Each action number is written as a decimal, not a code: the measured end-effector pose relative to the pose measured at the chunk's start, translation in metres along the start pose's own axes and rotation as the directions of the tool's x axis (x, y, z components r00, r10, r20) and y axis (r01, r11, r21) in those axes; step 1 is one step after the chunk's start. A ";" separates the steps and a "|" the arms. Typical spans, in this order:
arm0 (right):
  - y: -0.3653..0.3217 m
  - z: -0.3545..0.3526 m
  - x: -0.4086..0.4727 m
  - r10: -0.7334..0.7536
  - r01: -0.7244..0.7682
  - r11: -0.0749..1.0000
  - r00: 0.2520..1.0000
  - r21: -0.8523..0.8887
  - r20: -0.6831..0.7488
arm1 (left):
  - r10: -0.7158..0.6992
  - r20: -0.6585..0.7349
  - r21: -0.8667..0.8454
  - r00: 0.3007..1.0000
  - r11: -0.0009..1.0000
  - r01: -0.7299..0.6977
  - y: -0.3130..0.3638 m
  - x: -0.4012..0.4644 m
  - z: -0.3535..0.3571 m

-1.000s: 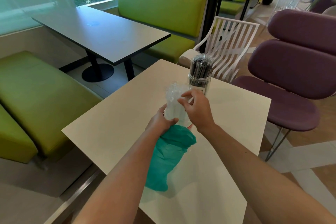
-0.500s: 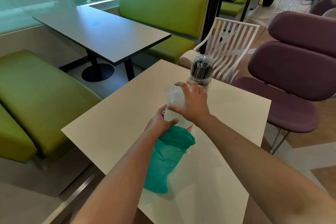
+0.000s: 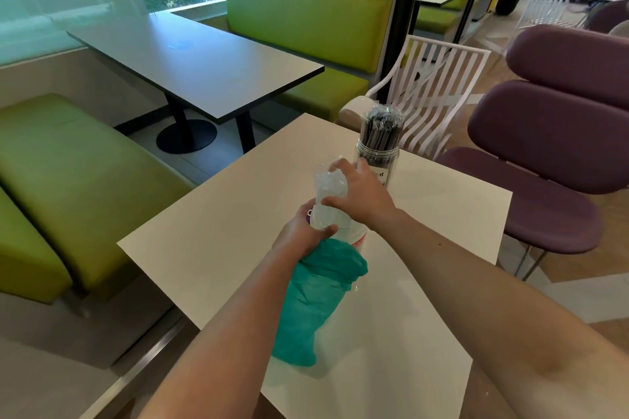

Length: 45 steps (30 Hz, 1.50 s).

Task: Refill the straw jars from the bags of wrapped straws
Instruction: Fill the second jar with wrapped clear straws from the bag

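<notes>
A clear bundle of wrapped straws (image 3: 329, 194) stands upright in a jar (image 3: 354, 235) near the middle of the cream table (image 3: 211, 248). My left hand (image 3: 303, 231) grips the jar and the bundle's lower part. My right hand (image 3: 360, 196) grips the bundle's upper part from the right. A teal bag (image 3: 313, 303) hangs below my left hand and lies on the table. Behind them stands a second clear jar (image 3: 377, 160) packed with dark wrapped straws that stick out of its top.
A white slatted chair (image 3: 432, 92) stands behind the table and purple chairs (image 3: 544, 153) to the right. A grey table (image 3: 204, 68) and green benches (image 3: 68, 180) lie to the left and back.
My right hand has moved from pinching the bundle's top to wrapping round its upper part, sliding slightly down. The left hand and teal bag stay put.
</notes>
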State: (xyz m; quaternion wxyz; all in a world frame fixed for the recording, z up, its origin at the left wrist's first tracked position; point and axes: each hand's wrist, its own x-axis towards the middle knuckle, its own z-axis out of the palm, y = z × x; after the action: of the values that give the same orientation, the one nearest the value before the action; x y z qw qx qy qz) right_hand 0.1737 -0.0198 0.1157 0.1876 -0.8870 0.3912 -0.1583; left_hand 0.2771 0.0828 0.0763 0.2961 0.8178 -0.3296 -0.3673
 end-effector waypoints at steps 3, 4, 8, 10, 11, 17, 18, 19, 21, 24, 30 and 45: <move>-0.002 -0.003 0.002 -0.011 0.011 1.000 1.000 0.018 -0.023 | -0.001 -0.005 0.024 1.000 1.000 0.001 -0.001 0.000 -0.001; -0.003 -0.006 0.003 -0.012 0.013 1.000 0.999 0.026 -0.036 | -0.001 -0.003 0.027 1.000 1.000 0.001 -0.001 0.000 -0.002; -0.007 -0.008 0.001 -0.016 0.017 1.000 0.987 0.005 -0.160 | 0.005 -0.001 0.037 1.000 0.999 -0.005 -0.001 0.001 -0.001; -0.007 0.003 -0.007 -0.026 0.010 0.997 0.974 -0.070 -0.226 | 0.011 -0.008 0.038 1.000 0.999 -0.010 -0.002 0.000 0.000; -0.007 0.010 -0.011 -0.024 -0.002 0.994 0.973 -0.113 -0.231 | 0.016 -0.010 0.038 1.000 0.999 -0.015 -0.003 0.000 0.000; -0.002 0.019 -0.016 0.024 -0.035 0.992 0.996 -0.122 -0.088 | 0.003 -0.011 0.034 1.000 0.999 -0.003 -0.003 0.000 0.002; -0.003 0.015 -0.015 0.013 -0.024 0.995 0.993 -0.099 -0.118 | -0.002 -0.008 0.027 1.000 1.000 0.002 -0.002 0.000 0.002; -0.003 0.012 -0.013 -0.014 0.001 0.997 0.986 -0.080 -0.166 | -0.008 -0.005 0.016 1.000 1.000 0.008 -0.002 0.000 0.003; -0.003 0.009 -0.012 -0.113 0.097 0.991 0.974 -0.089 -0.195 | -0.015 -0.005 0.009 1.000 1.000 0.015 -0.001 0.000 0.003; 0.000 0.010 -0.011 -0.224 0.218 0.972 0.972 -0.082 -0.074 | -0.004 0.000 0.014 1.000 1.000 0.004 0.000 -0.001 0.003; 0.006 0.002 -0.025 -0.151 0.162 0.985 0.977 0.060 -0.152 | -0.004 -0.010 0.017 1.000 1.000 0.004 -0.002 -0.003 0.002; 0.020 0.011 -0.043 -0.136 0.138 0.990 0.987 0.022 -0.083 | 0.025 -0.012 -0.013 1.000 1.000 -0.025 -0.003 -0.005 0.003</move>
State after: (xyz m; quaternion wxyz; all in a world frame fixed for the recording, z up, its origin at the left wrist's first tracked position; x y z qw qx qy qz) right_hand 0.1379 0.0025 0.0910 0.1722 -0.9019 0.3345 -0.2123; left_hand 0.2733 0.0876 0.0743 0.3078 0.8138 -0.3358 -0.3609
